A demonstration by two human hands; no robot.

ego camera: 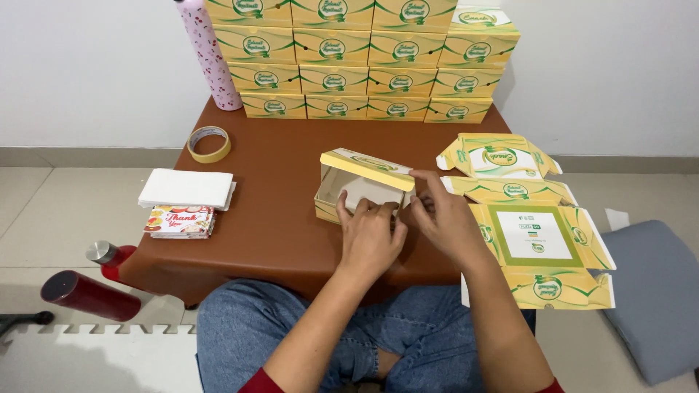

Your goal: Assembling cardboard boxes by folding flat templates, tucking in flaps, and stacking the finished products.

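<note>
1. Half-folded yellow carton (358, 186) at the middle of the brown tabletop (277, 211): likely light, thin card, easily creased; best taken along folded edges.
2. Left hand (370, 234) pressed on the near wall, fingers curled inside, grip closed on card.
3. Right hand (444, 218) pinching the lid corner, forearms angled inward.

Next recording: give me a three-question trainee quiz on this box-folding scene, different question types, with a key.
1. True or false: the half-folded yellow box under both hands has its lid flap raised.
2. What lies left of the box? A) tape roll B) scissors C) a stapler
3. Fill in: the flat unfolded boxes lie to the person's ____.

Key: 1 true; 2 A; 3 right. The left hand and right hand both touch the box.
</note>
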